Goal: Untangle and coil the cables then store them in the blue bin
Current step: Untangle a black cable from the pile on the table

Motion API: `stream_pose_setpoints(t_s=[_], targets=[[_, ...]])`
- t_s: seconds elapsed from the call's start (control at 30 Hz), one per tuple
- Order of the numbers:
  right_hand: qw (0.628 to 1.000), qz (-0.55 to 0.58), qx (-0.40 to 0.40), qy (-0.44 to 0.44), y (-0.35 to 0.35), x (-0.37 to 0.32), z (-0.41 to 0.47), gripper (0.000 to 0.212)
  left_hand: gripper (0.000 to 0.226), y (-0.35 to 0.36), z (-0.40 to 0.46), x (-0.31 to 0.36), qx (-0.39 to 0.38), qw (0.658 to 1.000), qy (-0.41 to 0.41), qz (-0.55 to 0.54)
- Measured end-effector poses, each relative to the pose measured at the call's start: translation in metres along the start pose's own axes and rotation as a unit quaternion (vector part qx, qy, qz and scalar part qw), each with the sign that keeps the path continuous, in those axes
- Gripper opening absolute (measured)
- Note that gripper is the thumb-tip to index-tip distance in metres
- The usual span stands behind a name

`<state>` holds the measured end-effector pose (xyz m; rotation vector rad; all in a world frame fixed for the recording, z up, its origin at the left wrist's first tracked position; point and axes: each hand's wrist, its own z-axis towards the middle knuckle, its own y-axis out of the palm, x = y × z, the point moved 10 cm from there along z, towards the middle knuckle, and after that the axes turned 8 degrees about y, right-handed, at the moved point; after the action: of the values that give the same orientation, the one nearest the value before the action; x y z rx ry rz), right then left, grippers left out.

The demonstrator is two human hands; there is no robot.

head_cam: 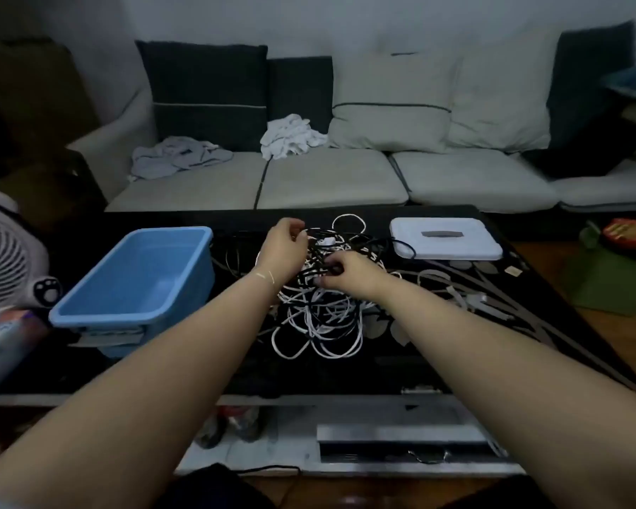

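The cables, a black and white tangle, lie mid-frame on the dark worktop, stretching from the far edge toward the near one. Bare worktop shows below the tangle and lower right. The blue bin sits just left, open side up. The left hand pinches black strands at the tangle's top; the right hand grips strands beside it. Black cables blur into the dark surface. A white lid lies upper right.

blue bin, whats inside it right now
The blue bin shows only its bare blue floor and walls, with no cable inside. The tangled cables lie beside it on the table. Its near wall hides the closest strip of floor.
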<state>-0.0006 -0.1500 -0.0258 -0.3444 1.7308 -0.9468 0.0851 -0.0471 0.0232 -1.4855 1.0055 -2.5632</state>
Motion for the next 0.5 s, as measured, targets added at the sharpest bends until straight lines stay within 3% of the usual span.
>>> stream_pose_setpoints(t_s=[0.07, 0.13, 0.2, 0.27, 0.33, 0.4, 0.5], targets=[[0.998, 0.001, 0.068, -0.010, -0.012, -0.006, -0.011, 0.024, 0.032, -0.012, -0.010, 0.002, 0.032, 0.999, -0.010, -0.013], [0.982, 0.128, 0.138, -0.004, -0.032, -0.007, -0.024, 0.009, 0.031, -0.029, -0.026, 0.004, 0.090, 0.994, -0.037, -0.044], [0.936, 0.320, 0.150, -0.009, -0.051, -0.011, -0.038, 0.009, 0.026, -0.046, -0.042, 0.005, 0.162, 0.981, -0.062, -0.083], [0.877, 0.454, 0.152, -0.033, -0.070, -0.019, -0.052, 0.017, 0.040, -0.056, -0.062, 0.010, 0.203, 0.972, -0.052, -0.106], [0.836, 0.521, 0.162, -0.058, -0.086, -0.029, -0.073, 0.017, 0.064, -0.040, -0.080, 0.014, 0.159, 0.972, -0.058, -0.163], [0.811, 0.563, 0.145, -0.070, -0.089, -0.034, -0.091, 0.019, 0.081, -0.003, -0.092, 0.016, 0.036, 0.962, -0.109, -0.247], [0.820, 0.565, 0.083, -0.041, -0.068, -0.029, -0.115, 0.025, 0.097, 0.048, -0.110, 0.016, -0.128, 0.887, -0.203, -0.394]])
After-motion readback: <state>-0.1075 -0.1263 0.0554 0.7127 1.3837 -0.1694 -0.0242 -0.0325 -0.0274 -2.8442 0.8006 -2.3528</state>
